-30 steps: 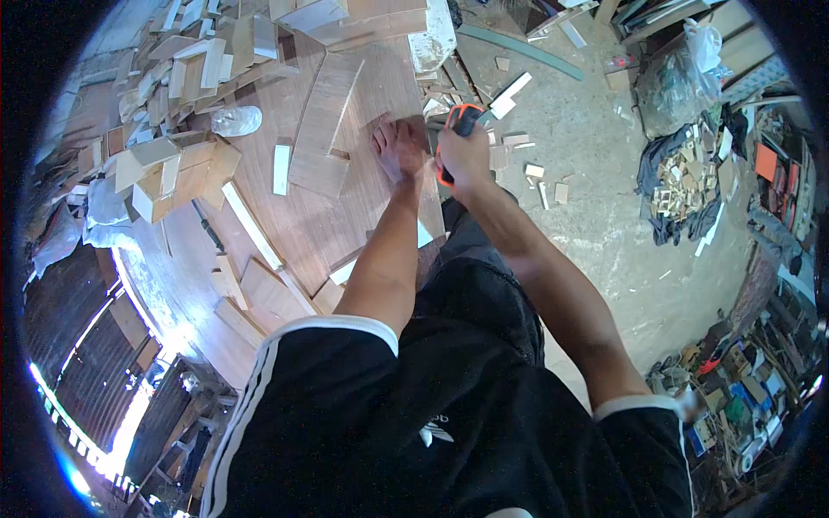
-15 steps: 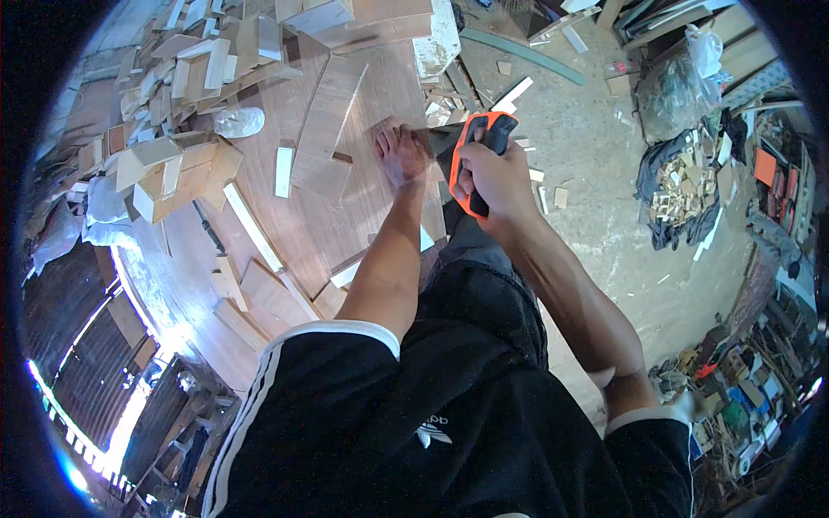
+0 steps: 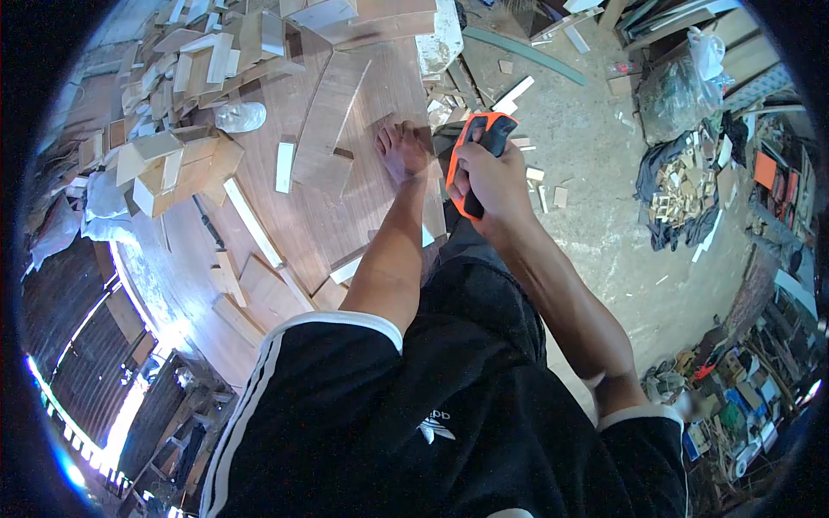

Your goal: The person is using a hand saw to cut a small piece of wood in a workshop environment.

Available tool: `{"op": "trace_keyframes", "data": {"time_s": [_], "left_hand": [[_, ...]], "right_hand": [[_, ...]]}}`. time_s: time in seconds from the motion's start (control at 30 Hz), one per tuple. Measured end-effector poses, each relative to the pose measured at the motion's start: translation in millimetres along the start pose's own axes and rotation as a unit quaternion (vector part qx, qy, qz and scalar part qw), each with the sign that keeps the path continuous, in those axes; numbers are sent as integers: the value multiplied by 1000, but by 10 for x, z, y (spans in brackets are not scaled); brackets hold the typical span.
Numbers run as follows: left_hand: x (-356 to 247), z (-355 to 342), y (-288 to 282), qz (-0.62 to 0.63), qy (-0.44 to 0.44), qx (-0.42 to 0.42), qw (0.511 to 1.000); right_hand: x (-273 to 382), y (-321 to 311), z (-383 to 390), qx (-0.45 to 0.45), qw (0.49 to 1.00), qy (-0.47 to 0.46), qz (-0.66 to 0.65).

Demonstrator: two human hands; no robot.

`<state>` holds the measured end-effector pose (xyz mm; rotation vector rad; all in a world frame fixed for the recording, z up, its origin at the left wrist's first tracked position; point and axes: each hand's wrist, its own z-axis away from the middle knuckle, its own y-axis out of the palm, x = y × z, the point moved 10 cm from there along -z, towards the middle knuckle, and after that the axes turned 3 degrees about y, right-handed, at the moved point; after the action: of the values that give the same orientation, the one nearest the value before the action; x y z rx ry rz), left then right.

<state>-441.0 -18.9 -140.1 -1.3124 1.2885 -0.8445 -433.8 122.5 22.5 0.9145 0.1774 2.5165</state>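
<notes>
The right hand (image 3: 496,180) has its fingers wrapped around the orange-and-black handle of the saw (image 3: 458,155), just beyond the right edge of the table (image 3: 389,78). The left hand (image 3: 404,155) rests palm down on wood at that edge, fingers slightly apart, with a board (image 3: 330,121) and a white strip (image 3: 284,167) lying to its left.

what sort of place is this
Probably a woodworking shop: the right hand grips what looks like a handsaw, with piled wooden pieces at upper left and a heap of wood offcuts at right.
</notes>
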Motion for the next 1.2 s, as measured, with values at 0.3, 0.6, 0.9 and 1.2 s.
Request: {"op": "trace_keyframes", "data": {"time_s": [0.3, 0.6, 0.9, 1.2], "left_hand": [[-160, -31, -173, 25, 6, -16, 1000], [-45, -14, 68, 27, -9, 20, 999], [-44, -66, 62, 66, -61, 92, 992], [-1, -63, 72, 48, -36, 70, 996]], "right_hand": [[-287, -198, -678, -42, 999, 25, 16], [-103, -79, -162, -15, 1000, -1, 8], [-126, -55, -378, -4, 1000, 13, -2], [-232, -141, -406, -30, 999, 4, 23]]}}
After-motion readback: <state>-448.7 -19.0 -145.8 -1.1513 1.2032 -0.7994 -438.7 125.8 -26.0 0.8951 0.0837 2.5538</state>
